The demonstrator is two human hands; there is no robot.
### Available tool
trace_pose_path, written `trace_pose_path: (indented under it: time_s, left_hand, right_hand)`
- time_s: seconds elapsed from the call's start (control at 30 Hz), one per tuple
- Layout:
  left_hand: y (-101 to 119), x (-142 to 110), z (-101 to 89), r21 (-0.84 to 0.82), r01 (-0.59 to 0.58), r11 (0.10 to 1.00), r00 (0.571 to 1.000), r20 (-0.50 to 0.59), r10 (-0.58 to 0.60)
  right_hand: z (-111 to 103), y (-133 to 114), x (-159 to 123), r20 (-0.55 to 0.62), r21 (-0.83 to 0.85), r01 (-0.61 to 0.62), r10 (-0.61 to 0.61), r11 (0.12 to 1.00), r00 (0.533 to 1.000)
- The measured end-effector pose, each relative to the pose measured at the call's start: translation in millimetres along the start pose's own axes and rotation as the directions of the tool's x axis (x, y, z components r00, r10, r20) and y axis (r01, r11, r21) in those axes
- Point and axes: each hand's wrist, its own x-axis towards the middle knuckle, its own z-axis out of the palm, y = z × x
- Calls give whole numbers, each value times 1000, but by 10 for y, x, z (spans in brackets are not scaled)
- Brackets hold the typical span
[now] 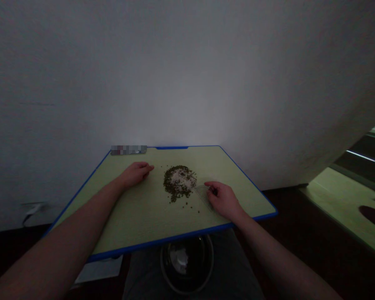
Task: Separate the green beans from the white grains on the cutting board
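A loose heap of small greenish-brown grains (171, 193), topped with pale, whitish material (183, 179), lies mid-table. My left hand (136, 173) rests on the tabletop left of the heap, holding nothing, its fingers loosely bent and the longest pointing toward the grains. On the heap's right, my right hand (222, 199) is closed, thumb and fingers pinching a see-through round thing with a thin, curved rim (201, 191). Its kind is unclear in the dim light. Something dark shows between those fingers. A few stray grains are scattered in front of the heap.
The pale folding table (128, 225) has a blue edge and stands against a wall (187, 83). A flat strip (128, 150), blurred out, lies at its far left corner. Below the near edge, a shiny round bowl (164, 273) sits between my legs.
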Motion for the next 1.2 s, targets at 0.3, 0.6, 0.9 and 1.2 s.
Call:
trace_pose_path:
  time_s: [0.3,0.6,0.9,1.2]
  left_hand:
    - [88,-42,-2,17,38,999,999,-10,-38]
    - [14,-3,5,-6,8,1000,1000,-2,-8]
    - [-5,3,4,0,2,1000,1000,-15,-2]
    - [44,-26,-1,3,-3,1000,1000,-3,3]
  right_hand:
    - [-115,176,113,-66,-76,-101,96,992,993]
    - [-46,109,85,-30,-11,-7,7,1000,1000]
    - [-94,216,211,-80,-133,-56,45,989,996]
    - [-130,279,342,-128,-141,-50,32,989,991]
